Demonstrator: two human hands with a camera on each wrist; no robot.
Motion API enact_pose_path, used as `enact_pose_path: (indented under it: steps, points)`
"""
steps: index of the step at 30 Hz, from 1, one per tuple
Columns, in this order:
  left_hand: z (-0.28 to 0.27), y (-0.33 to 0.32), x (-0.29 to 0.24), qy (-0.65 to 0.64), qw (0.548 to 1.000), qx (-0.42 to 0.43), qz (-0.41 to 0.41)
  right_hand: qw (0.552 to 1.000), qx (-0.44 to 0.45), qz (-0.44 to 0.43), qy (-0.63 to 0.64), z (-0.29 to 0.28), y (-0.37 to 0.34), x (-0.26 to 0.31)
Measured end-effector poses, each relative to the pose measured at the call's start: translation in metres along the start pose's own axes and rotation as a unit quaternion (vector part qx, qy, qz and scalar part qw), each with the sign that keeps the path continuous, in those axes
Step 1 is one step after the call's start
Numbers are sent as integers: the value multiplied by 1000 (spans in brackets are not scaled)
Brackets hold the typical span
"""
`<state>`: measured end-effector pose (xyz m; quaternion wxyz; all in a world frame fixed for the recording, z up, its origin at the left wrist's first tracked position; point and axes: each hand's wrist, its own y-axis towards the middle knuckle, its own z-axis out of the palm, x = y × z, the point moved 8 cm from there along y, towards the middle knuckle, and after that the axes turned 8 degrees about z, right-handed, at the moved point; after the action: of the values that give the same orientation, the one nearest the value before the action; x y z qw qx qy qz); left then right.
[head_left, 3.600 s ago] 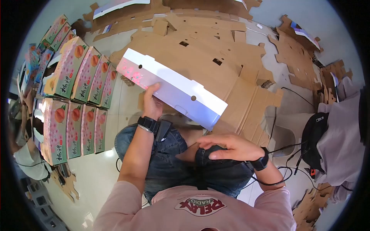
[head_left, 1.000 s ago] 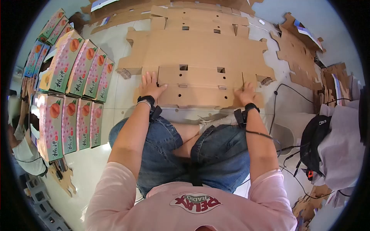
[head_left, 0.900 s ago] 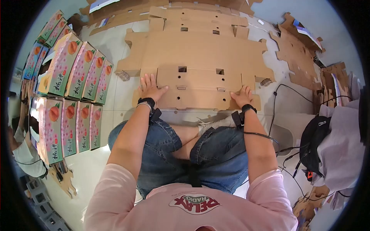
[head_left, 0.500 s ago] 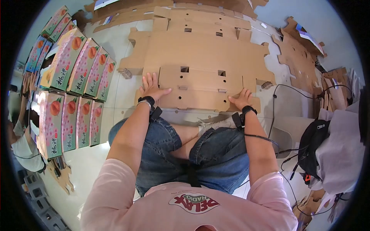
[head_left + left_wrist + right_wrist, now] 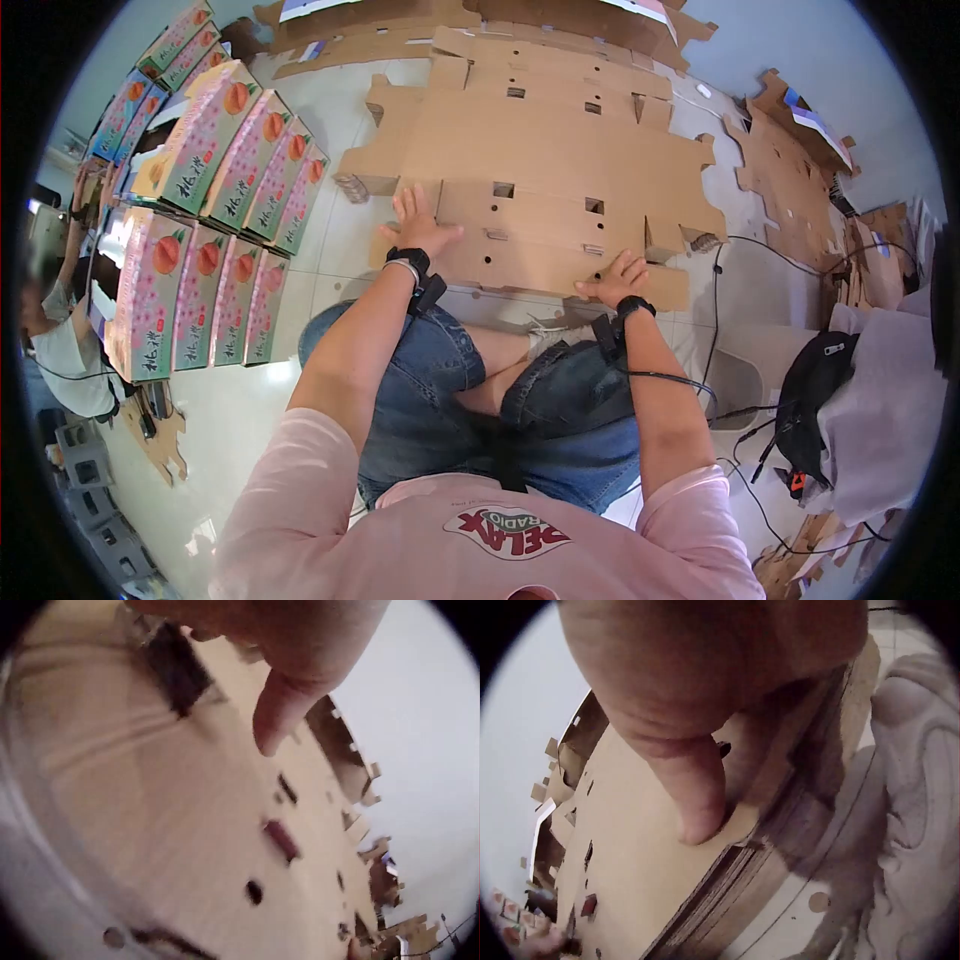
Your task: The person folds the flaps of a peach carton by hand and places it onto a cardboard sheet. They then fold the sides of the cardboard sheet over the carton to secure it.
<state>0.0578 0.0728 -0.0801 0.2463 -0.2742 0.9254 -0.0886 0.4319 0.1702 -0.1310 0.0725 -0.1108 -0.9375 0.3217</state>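
Observation:
A stack of flat brown cardboard box blanks (image 5: 560, 150), cut with slots and round holes, lies on the floor before the crossed legs. On its near left part rests my left hand (image 5: 425, 228), fingers spread and thumb pointing inward. My right hand (image 5: 613, 282) touches the near right edge, fingers spread forward. In the right wrist view the thumb (image 5: 697, 799) presses on the top sheet beside the edge, where layered cardboard (image 5: 720, 889) shows. The left wrist view is blurred; the left thumb (image 5: 281, 712) hangs over the sheet there.
Printed peach boxes (image 5: 150, 295) are stacked at the left. More cut cardboard (image 5: 785, 195) lies at the right and back. A black bag (image 5: 815, 385), grey cloth (image 5: 880, 400) and black cables (image 5: 715, 330) are by the right side. A shoe (image 5: 919, 765) sits near the stack's edge.
Earlier the left hand held a white and purple printed carton piece; it is gone from that hand, and both hands lie on the cardboard. Lately the right hand slid slightly inward and nearer.

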Motion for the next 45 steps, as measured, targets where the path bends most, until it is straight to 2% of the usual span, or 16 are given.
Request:
enact_pose_path:
  steps: [5, 7, 9, 11, 13, 15, 17, 20, 25, 27, 29, 33, 36, 37, 39, 45]
  points:
    - [-118, 33, 0, 58, 971, -209, 97, 1000, 11, 16, -3, 0, -8, 1]
    - [-191, 37, 6, 175, 926, -311, 121, 1000, 4, 15, -10, 1, -5, 1]
    - [-261, 44, 30, 185, 842, -433, 264, 1000, 0, 16, -9, 0, -7, 1]
    - [-330, 44, 57, 303, 808, -459, 211, 1000, 2, 23, -8, -4, -12, 2]
    - [-369, 8, 58, 405, 799, -445, -4, 999, 7, 31, -7, -6, -17, 3]
    - [-394, 16, 118, 388, 833, -381, -98, 999, 11, 35, -14, -8, -18, 5]
    - [-397, 38, 179, 328, 898, -233, -177, 999, 11, 36, -16, -8, -16, 5]
    - [-395, 17, 173, 323, 897, -286, -95, 999, 12, 32, -13, -8, -19, 4]
    - [-401, 33, 194, 308, 905, -260, -133, 999, 12, 36, -18, -3, -11, 0]
    - [-394, 8, 165, 320, 890, -267, -185, 999, -4, 24, -30, -4, -11, 1]
    - [-389, 3, 160, 318, 885, -302, -158, 999, -5, 30, -28, -2, -8, 1]
    - [-383, -8, 140, 345, 860, -373, -52, 999, 3, 37, -36, -8, -14, 2]
    - [-363, -22, 99, 365, 833, -403, 102, 999, 2, 36, -33, -10, -16, 3]
    - [-358, -22, 88, 366, 832, -403, 103, 999, 2, 37, -31, -12, -17, 4]
    - [-343, -35, 47, 346, 786, -458, 229, 999, 23, 45, -16, -13, -22, 5]
    - [-299, -29, -67, 291, 760, -420, 401, 999, 16, 37, 12, -14, -24, 7]
